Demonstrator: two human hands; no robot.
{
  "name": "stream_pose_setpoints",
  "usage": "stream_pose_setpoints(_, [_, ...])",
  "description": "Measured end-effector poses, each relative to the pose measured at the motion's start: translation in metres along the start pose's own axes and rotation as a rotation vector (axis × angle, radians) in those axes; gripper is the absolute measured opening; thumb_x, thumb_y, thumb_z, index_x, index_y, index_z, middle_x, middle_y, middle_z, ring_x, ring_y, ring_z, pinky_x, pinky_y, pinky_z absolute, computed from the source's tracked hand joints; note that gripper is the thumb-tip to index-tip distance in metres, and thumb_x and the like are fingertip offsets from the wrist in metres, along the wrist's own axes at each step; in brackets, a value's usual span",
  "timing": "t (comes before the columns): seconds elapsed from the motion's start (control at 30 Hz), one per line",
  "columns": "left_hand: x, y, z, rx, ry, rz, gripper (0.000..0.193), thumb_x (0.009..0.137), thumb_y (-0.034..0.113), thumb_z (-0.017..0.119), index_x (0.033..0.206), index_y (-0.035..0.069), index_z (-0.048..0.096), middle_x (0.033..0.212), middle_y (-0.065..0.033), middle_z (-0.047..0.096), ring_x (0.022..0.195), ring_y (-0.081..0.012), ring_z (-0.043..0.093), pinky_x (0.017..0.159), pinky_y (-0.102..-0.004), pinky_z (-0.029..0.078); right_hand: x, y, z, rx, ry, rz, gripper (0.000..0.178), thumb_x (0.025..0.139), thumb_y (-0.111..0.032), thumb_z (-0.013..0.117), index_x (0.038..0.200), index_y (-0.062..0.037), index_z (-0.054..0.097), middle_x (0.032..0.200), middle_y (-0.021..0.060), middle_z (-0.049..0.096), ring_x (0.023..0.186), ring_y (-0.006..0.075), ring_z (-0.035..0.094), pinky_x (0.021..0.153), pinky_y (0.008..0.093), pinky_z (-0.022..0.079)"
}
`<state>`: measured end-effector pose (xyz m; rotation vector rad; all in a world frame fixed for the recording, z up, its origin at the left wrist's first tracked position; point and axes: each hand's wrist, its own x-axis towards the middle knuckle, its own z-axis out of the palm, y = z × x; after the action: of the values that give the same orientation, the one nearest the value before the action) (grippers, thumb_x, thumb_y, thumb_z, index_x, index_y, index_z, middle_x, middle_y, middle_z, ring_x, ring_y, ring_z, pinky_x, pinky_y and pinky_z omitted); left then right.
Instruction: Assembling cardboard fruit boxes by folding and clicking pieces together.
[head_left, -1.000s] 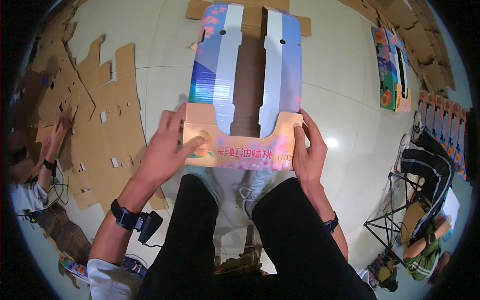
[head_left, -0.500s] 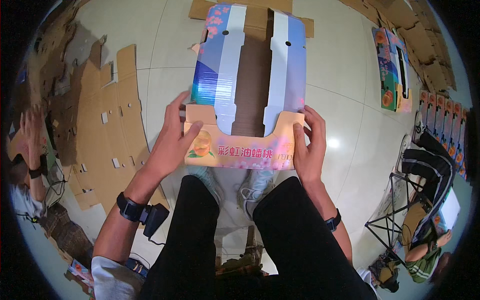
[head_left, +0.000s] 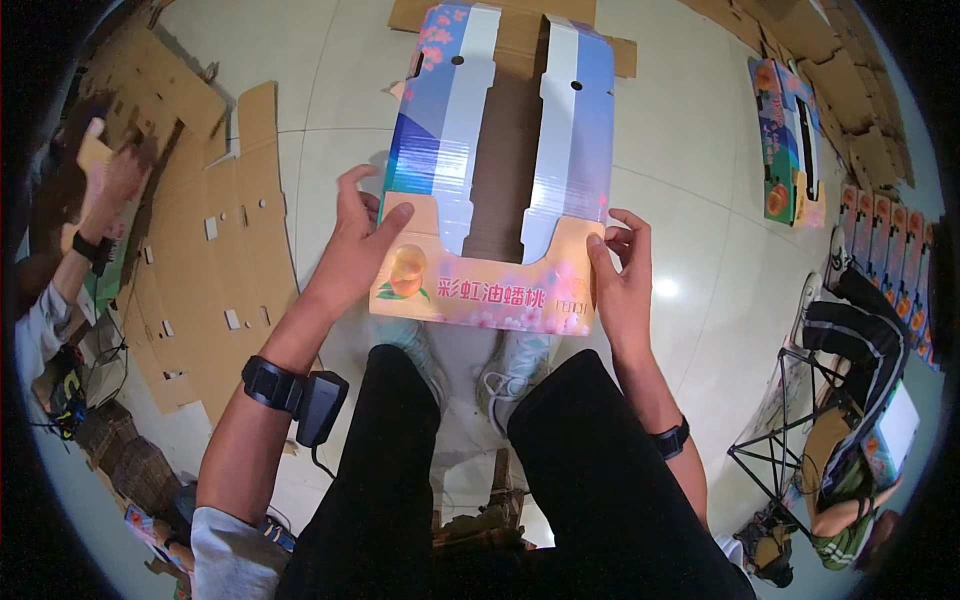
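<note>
A printed cardboard fruit box point(head_left: 480, 290) lies between my hands, above my shoes. Its near panel is orange-pink with a peach picture, and its blue and white top flaps leave a long gap down the middle showing brown cardboard inside. My left hand point(head_left: 350, 250) grips the near left corner, thumb on the orange panel and fingers along the outer side. At the near right corner, my right hand point(head_left: 625, 280) holds the box likewise, its thumb at the panel's edge and fingers curled outside. The far fingertips of my left hand are partly hidden.
Flat brown cardboard sheets point(head_left: 225, 230) cover the floor at left, where another person's hand point(head_left: 120, 185) handles a carton piece. At far right stand a finished-looking box point(head_left: 785, 150), a row of boxes point(head_left: 890, 250), a black metal-framed stool point(head_left: 785, 430) and a seated person.
The near panel's left corner has risen slightly, with my left hand moving up along it. My right hand shifts slightly. At left, the other person's hand has moved over the cardboard with a carton piece.
</note>
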<state>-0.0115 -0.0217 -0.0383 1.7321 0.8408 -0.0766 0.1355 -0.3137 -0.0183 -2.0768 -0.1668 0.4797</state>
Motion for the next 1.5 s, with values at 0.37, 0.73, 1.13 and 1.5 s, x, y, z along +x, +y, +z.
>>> stream_pose_setpoints(0.37, [0.006, 0.042, -0.017, 0.795, 0.169, 0.251, 0.095, 0.084, 0.018, 0.085, 0.165, 0.013, 0.036, 0.137, -0.0237, 0.052, 0.129, -0.0444, 0.053, 0.114, -0.0515, 0.043, -0.044, -0.095, -0.03, 0.332, -1.039, 0.435, 0.063, 0.106, -0.009, 0.062, 0.16, 0.0067, 0.036, 0.146, 0.0219, 0.063, 0.123, 0.0261, 0.071, 0.103, 0.0374, 0.057])
stream_pose_setpoints(0.73, [0.008, 0.073, -0.065, 0.713, -0.112, 0.57, 0.092, 0.074, -0.005, 0.072, 0.16, 0.022, 0.052, 0.154, -0.0218, 0.048, 0.145, -0.047, 0.046, 0.123, -0.0511, 0.04, 0.011, -0.043, -0.071, -0.569, 0.295, -0.382, 0.042, 0.102, -0.02, 0.075, 0.138, 0.0005, 0.067, 0.117, 0.0173, 0.07, 0.115, 0.0237, 0.065, 0.108, 0.0407, 0.049])
stream_pose_setpoints(1.13, [0.0, 0.018, -0.033, 0.933, -0.177, 0.581, 0.1, 0.076, -0.009, 0.065, 0.167, 0.024, 0.042, 0.166, -0.0244, 0.038, 0.156, -0.046, 0.035, 0.135, -0.0546, 0.023, -0.027, -0.053, -0.063, -0.502, -0.336, 0.216, 0.042, 0.098, -0.03, 0.082, 0.115, -0.0024, 0.056, 0.099, 0.0154, 0.071, 0.09, 0.0243, 0.071, 0.078, 0.0377, 0.058])
stream_pose_setpoints(1.5, [-0.001, 0.019, -0.028, 0.957, -0.159, 0.573, 0.094, 0.083, -0.005, 0.065, 0.168, 0.025, 0.04, 0.161, -0.0227, 0.041, 0.152, -0.0447, 0.039, 0.135, -0.0559, 0.024, -0.032, -0.03, -0.047, 0.044, -0.477, 0.132, 0.023, 0.106, -0.021, 0.071, 0.118, -0.0013, 0.07, 0.109, 0.0049, 0.074, 0.099, 0.0125, 0.066, 0.092, 0.0296, 0.051])
